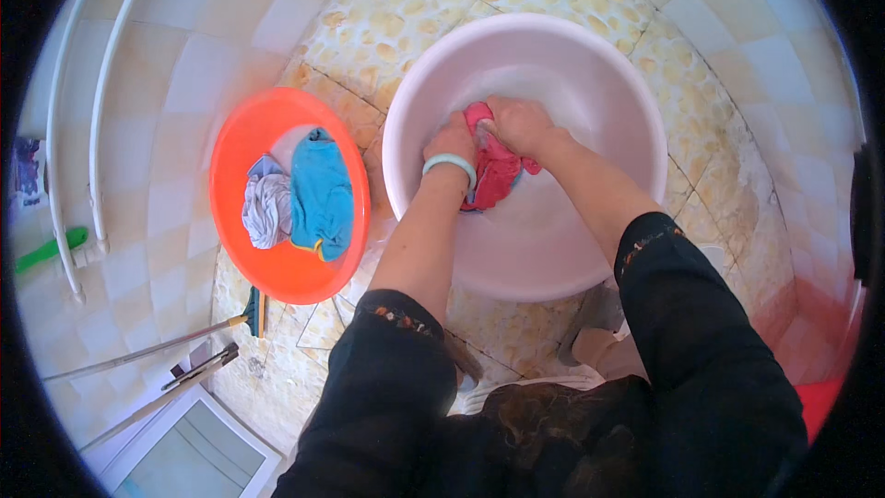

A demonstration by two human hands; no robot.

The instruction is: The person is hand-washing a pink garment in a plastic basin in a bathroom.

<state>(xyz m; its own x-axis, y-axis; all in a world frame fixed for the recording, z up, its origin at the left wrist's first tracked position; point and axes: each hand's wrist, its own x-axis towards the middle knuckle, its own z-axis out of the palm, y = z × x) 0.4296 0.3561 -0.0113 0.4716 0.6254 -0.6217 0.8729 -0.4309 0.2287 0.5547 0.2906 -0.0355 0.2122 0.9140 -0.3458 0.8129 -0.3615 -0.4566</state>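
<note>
A large pale pink plastic basin (594, 249) stands on the floor before me, with some water in its bottom. Inside it, my left hand (451, 138) and my right hand (520, 124) grip a wet red cloth (496, 176) between them. The cloth is bunched up near the basin's left side, and its upper end pokes out between my fists. A bluish edge shows at its lower part. On my left wrist sits a pale green bangle. My curled fingers are partly hidden by the hands themselves.
Left of the pink basin, an orange basin (235, 235) holds a blue cloth (321, 187) and a twisted whitish cloth (266, 211). A floor squeegee (254, 315) and another long-handled tool (200, 370) lean at lower left. White pipes (104, 97) run along the tiled wall.
</note>
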